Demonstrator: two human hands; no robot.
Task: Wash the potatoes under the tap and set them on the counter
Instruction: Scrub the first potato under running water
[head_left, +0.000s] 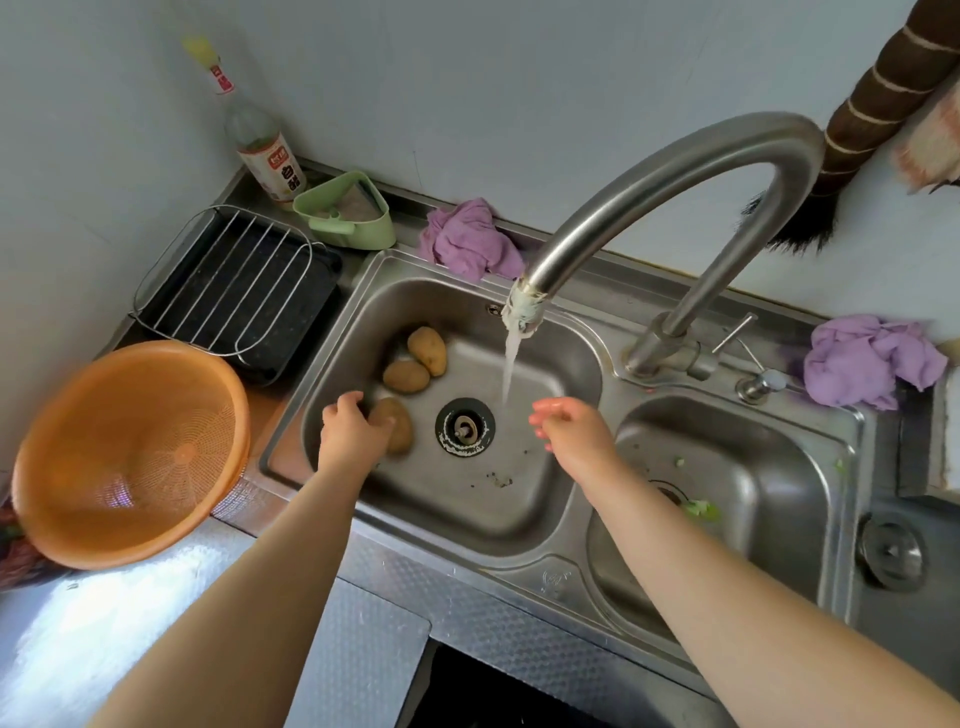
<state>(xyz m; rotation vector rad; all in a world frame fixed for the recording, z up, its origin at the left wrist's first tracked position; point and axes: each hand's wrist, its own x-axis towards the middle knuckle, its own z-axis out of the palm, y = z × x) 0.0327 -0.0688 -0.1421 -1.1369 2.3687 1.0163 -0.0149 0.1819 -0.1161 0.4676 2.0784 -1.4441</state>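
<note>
A: Where do you stand in the job?

B: Right at the pick-up. Your left hand (353, 423) is down in the left basin of the sink (524, 512), fingers curled over the nearest potato (397, 426), which lies on the basin floor at about nine o'clock from the drain (464, 427). Whether it is already lifted or only gripped, I cannot tell; the hand and potato are a little blurred.

A: And the other hand?

B: Your right hand (563, 423) hangs loose with the fingers relaxed, holding nothing, at three o'clock from the drain, just beside the water stream (511, 364) falling from the tap (670, 171).

A: The rest of the potatoes?

B: Two more potatoes (418, 361) sit touching each other at about eleven o'clock from the drain, near the far-left wall. They look unwashed to me.

A: So what does the next move ask of you?

B: I'd say carry the gripped potato toward three o'clock, into the stream, and bring your right hand in to rub it. Afterwards it needs a spot on the bench (130, 613); the orange colander (132, 452) at nine o'clock of the sink stands ready.

A: Anything you can't make out?

B: The potato's near side is hidden under your fingers, and the bench is cut off at the left edge.
</note>
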